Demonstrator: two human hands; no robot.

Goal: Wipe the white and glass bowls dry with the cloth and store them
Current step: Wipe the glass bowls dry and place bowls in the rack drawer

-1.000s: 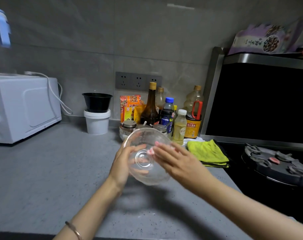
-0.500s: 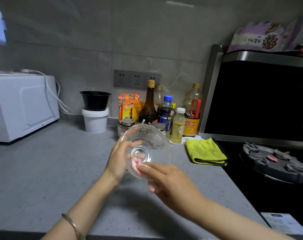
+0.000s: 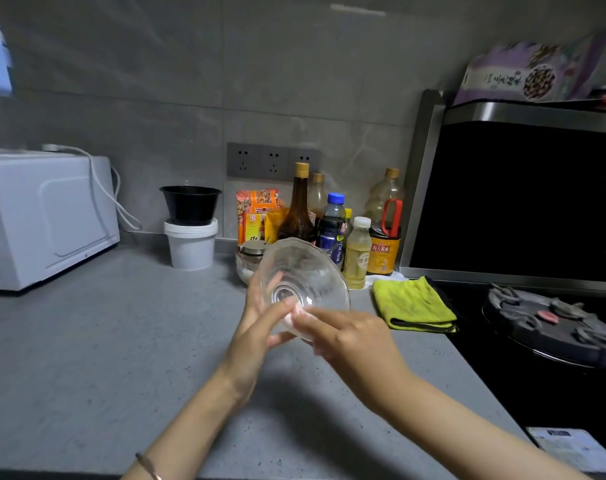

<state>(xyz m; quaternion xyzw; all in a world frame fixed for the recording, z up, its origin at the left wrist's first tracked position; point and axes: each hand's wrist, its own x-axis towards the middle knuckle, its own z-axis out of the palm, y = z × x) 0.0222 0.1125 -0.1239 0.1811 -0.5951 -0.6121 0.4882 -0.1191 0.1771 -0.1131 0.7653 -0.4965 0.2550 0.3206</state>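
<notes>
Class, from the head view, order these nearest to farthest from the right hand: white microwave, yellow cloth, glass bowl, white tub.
1. Glass bowl, touching right hand.
2. Yellow cloth, right.
3. White tub, back left.
4. White microwave, far left.

A grey tiled wall (image 3: 294, 64) faces me; a grey speckled countertop (image 3: 87, 341) runs beneath it; three sockets (image 3: 273, 161) sit mid-wall; the light is dim.

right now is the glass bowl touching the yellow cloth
Apart. The head view shows grey counter between the glass bowl, held up between the left hand and right hand, and the yellow cloth lying to its right.
</notes>
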